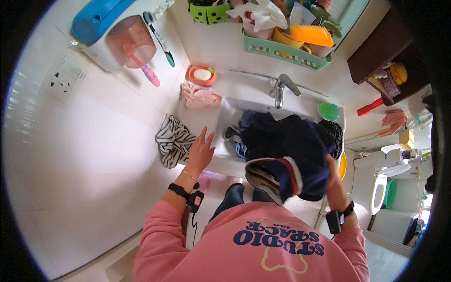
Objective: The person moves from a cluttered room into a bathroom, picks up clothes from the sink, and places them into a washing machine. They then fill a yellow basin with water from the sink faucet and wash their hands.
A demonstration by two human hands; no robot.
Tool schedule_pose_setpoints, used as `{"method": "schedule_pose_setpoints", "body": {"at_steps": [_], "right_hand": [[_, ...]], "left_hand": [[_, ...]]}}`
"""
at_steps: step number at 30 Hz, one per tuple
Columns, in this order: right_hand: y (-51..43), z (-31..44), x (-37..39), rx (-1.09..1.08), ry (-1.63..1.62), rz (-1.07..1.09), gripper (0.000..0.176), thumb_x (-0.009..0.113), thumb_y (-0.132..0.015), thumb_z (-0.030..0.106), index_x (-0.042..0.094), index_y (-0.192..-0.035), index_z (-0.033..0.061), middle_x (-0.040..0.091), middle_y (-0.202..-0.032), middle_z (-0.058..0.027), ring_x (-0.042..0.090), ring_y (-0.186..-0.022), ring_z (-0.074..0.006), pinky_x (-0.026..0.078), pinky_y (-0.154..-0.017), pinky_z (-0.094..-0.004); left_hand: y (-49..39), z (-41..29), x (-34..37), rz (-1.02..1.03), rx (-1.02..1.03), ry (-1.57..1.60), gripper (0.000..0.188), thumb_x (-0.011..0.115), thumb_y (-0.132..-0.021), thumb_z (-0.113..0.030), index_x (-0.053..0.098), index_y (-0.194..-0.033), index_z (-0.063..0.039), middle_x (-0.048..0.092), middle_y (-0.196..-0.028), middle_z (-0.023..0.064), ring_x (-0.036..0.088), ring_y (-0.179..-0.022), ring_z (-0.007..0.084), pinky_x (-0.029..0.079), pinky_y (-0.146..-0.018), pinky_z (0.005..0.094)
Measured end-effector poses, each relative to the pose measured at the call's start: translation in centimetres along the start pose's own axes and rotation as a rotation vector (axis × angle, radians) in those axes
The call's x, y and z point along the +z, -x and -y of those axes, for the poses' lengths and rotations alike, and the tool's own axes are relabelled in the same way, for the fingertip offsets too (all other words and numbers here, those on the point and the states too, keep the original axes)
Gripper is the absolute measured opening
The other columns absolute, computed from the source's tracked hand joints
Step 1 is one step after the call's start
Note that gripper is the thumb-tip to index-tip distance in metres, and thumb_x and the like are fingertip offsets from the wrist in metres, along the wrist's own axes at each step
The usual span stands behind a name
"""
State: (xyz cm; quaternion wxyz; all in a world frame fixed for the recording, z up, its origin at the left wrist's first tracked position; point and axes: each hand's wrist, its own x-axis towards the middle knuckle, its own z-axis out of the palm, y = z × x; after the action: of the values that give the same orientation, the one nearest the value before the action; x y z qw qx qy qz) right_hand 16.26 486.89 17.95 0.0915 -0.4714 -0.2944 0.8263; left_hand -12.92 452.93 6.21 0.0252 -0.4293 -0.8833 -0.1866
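A dark navy garment [289, 137] with a red-and-white striped edge lies heaped over the sink basin, its edge hanging over the front rim. My right hand [333, 174] grips its right side; the fingers are partly hidden by the cloth. My left hand [202, 149] is empty with fingers apart, above the left front of the washbasin [208, 123]. Beside it a black-and-white striped cloth [173, 141] hangs over the left edge. Blue fabric [241, 149] shows beneath the navy garment, and a black patterned cloth [332, 135] lies at its right.
A chrome faucet [283, 89] stands behind the basin. On the ledge are a pink cloth [200, 96], a soap dish [202, 75] and a green soap box [328, 111]. A green basket [287, 53] hangs above; a toothbrush holder [132, 42] is on the left wall.
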Motion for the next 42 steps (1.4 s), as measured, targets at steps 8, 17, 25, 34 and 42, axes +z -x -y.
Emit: {"method": "schedule_pose_setpoints", "body": {"at_steps": [8,17,25,34,42], "right_hand": [[12.7,5.3,-13.6,-0.753,0.078,-0.390,0.042,0.060,-0.082,0.026,0.056,-0.115,-0.0010,0.063,-0.106,-0.0156,0.063,-0.094,-0.0259,0.051,-0.087,-0.0367],[23.3,2.1,-13.9,-0.870,0.136,-0.660,0.043,0.061,-0.082,0.026,0.055,-0.115,-0.0016,0.063,-0.106,-0.0148,0.062,-0.094,-0.0248,0.050,-0.087,-0.0362],[21.4,1.1,-10.5,-0.846,0.224,-0.587,0.043,0.062,-0.082,0.026,0.055,-0.115,-0.0020,0.063,-0.105,-0.0141,0.062,-0.094,-0.0239,0.050,-0.086,-0.0357],[19.0,2.1,-6.7,-0.821,0.300,-0.458,0.044,0.063,-0.082,0.026,0.055,-0.115,-0.0026,0.063,-0.105,-0.0132,0.061,-0.093,-0.0228,0.050,-0.085,-0.0351],[22.1,2.7,-4.1,-0.854,0.327,-0.457,0.044,0.064,-0.082,0.025,0.055,-0.115,-0.0030,0.063,-0.105,-0.0125,0.060,-0.093,-0.0219,0.049,-0.085,-0.0346]], "left_hand": [[-12.0,8.0,0.4,0.163,-0.201,-0.013,0.044,0.061,-0.075,-0.003,0.051,-0.117,-0.003,0.045,-0.128,0.0190,0.059,-0.093,0.0334,0.050,-0.076,0.0394],[-9.6,6.5,4.4,0.109,-0.445,0.724,0.024,0.052,-0.084,-0.010,0.056,-0.104,0.004,0.057,-0.072,0.0086,0.055,-0.060,0.0160,0.048,-0.055,0.0284],[-10.0,0.6,-3.5,-0.046,-0.137,0.992,0.033,0.053,-0.090,-0.016,0.050,-0.118,0.001,0.059,-0.097,0.0113,0.058,-0.082,0.0162,0.049,-0.073,0.0285],[-4.0,6.7,-6.4,0.294,-0.097,-0.292,0.075,0.068,-0.079,-0.028,0.030,-0.140,-0.007,0.042,-0.136,0.0181,0.048,-0.118,0.0317,0.039,-0.096,0.0448],[-1.6,8.2,-5.5,0.546,-0.265,-0.035,0.023,0.052,-0.088,-0.023,0.064,-0.090,-0.003,0.065,-0.087,0.0145,0.064,-0.085,0.0330,0.050,-0.067,0.0428]]}}
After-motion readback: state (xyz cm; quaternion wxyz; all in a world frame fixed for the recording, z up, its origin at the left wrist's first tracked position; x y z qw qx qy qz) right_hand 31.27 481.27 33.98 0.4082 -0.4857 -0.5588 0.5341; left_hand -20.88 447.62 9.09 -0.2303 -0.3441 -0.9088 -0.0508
